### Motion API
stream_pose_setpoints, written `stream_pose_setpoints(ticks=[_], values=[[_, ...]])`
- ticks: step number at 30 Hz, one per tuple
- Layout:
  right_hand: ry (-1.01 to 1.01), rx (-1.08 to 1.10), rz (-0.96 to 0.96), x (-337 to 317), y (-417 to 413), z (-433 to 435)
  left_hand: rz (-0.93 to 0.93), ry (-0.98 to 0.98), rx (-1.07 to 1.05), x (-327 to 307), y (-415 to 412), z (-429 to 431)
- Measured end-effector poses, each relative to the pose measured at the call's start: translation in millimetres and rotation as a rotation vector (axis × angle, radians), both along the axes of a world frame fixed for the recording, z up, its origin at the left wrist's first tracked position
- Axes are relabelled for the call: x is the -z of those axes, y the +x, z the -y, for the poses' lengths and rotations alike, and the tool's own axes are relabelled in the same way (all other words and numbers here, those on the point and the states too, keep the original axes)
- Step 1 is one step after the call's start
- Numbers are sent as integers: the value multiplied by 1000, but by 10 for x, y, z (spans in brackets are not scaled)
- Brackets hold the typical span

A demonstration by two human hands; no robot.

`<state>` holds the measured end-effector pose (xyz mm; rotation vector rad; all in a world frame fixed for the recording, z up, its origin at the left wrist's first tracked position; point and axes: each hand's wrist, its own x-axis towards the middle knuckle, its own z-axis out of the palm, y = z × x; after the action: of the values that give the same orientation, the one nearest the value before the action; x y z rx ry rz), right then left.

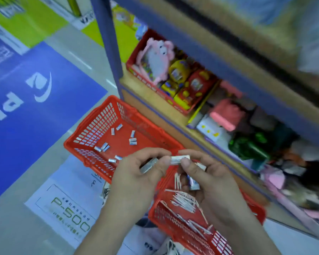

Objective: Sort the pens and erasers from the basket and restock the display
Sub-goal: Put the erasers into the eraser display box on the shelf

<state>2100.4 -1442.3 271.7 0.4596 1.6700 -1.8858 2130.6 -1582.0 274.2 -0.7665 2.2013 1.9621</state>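
Head view: two bare hands sort erasers above red baskets beside a shop shelf.

Blurred at right, a blue-edged shelf holds toy boxes and a pink plush toy. On the floor lie a blue sign and a white sheet. One red basket on the floor contains scattered wrapped erasers. A second red basket, nearer the person, holds a pile of white pens. The left hand grips an eraser while its fingertips also touch another eraser, which the right hand pinches between thumb and forefinger; the right hand's palm cups more erasers.
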Motion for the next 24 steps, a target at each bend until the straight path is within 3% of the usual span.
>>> stream_pose_setpoints(ticks=[5,8,14,19,24], values=[[51,35,-167,-840,96,-660,-102,16,56,-744,21,-620],[16,129,-148,-1138,151,-1030,-113,121,152,-1076,12,-957],[-75,272,-143,-1571,255,-1565,-169,-8,387,-1548,-188,-1398],[211,286,-479,-1820,280,-1882,-209,25,489,-1762,-416,-1751],[595,282,-635,-1886,278,-2189,-179,68,587,-1773,-573,-2080]])
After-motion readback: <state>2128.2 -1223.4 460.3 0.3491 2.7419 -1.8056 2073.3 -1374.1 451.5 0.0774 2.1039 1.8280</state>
